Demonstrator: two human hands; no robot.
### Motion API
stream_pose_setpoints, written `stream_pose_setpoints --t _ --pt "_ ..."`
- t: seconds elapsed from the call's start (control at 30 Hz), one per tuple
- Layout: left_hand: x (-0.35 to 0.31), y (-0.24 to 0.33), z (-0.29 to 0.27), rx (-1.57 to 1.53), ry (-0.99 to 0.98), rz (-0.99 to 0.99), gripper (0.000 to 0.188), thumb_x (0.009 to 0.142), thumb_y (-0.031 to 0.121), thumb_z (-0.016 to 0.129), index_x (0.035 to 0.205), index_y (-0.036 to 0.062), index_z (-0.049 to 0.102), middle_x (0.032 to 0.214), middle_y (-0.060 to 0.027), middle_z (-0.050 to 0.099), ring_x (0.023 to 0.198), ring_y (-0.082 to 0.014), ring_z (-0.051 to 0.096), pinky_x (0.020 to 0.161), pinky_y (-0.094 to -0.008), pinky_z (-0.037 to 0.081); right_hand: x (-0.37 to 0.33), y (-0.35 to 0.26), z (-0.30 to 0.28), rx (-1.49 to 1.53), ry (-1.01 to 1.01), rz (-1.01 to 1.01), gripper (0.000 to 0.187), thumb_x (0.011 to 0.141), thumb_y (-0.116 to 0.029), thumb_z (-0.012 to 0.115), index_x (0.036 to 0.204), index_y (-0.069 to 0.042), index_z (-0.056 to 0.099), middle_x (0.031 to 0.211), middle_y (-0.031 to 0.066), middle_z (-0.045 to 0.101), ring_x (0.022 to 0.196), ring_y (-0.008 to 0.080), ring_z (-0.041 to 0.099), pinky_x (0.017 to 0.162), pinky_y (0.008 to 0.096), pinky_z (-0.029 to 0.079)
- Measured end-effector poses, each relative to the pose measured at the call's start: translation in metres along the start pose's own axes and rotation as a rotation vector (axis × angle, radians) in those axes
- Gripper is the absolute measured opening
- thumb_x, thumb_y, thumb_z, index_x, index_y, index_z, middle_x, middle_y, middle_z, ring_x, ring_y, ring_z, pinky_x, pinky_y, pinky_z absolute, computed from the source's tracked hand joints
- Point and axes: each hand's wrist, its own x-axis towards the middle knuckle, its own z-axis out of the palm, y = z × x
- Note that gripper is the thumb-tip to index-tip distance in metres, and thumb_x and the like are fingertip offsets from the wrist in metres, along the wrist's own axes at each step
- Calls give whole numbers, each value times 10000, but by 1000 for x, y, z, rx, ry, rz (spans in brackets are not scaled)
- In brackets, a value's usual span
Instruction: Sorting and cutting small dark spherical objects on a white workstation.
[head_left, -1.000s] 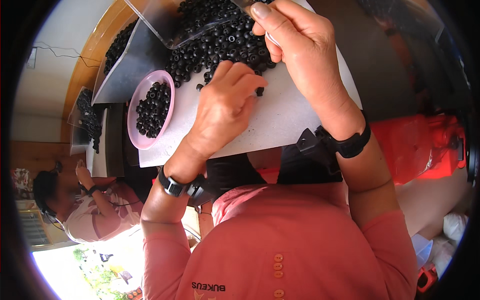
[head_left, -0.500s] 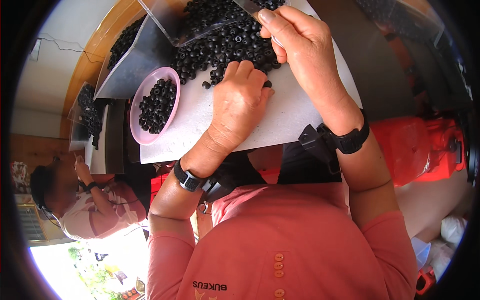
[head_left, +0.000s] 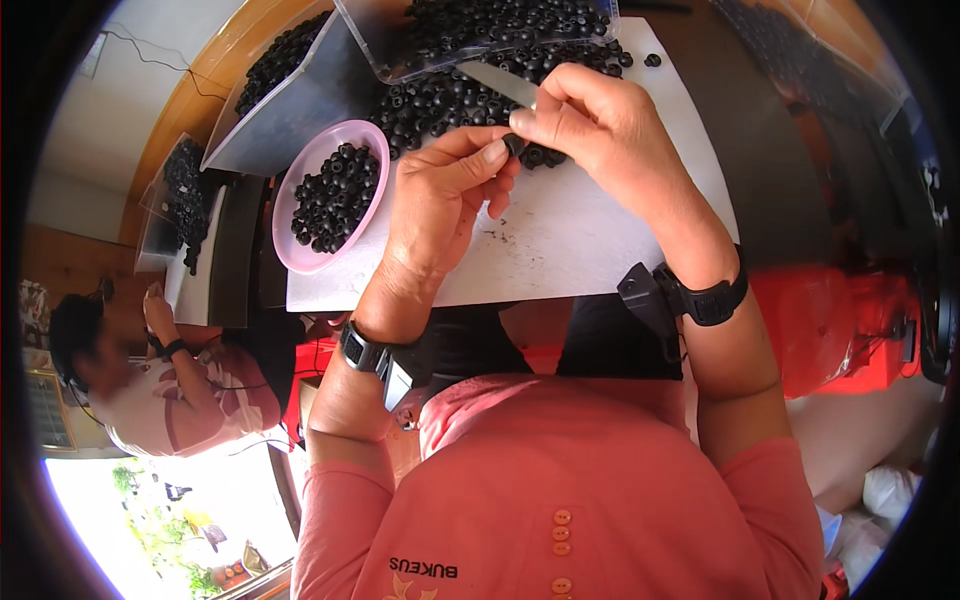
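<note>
My left hand [head_left: 435,195] pinches a small round black part [head_left: 514,144] between thumb and fingers, over the white tabletop. My right hand [head_left: 615,125] grips a knife, its handle mostly hidden in the fist. The knife's metal blade [head_left: 497,82] points up and to the left, and my right fingertips are close by the held part. Beyond both hands spreads a heap of similar black parts [head_left: 435,108], many with a hole in them. Left of my left hand, a pink bowl [head_left: 281,222] holds more of these parts.
A clear plastic box [head_left: 385,72] with black parts lies tipped at the back of the white table [head_left: 340,290]. Another bin [head_left: 275,125] stands behind the bowl. Dark crumbs [head_left: 497,236] lie before my hands. At the left sits another person [head_left: 190,395]; red containers [head_left: 840,330] are at right.
My left hand has risen from the heap's edge and turned, now with a black part in its fingers. The right hand with the knife has come lower, toward the left hand.
</note>
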Motion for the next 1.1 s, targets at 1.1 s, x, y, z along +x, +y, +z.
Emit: stream_pose_setpoints --t 1.1 --pt "-11 -17 -10 -318 -42 33 172 973 59 578 1096 -57 608 920 -136 638 770 -193 619 538 -300 499 -3 4 13 -51 -182 36 294 947 -236 639 754 -19 597 521 47 468 480 111 408 463 311 334"
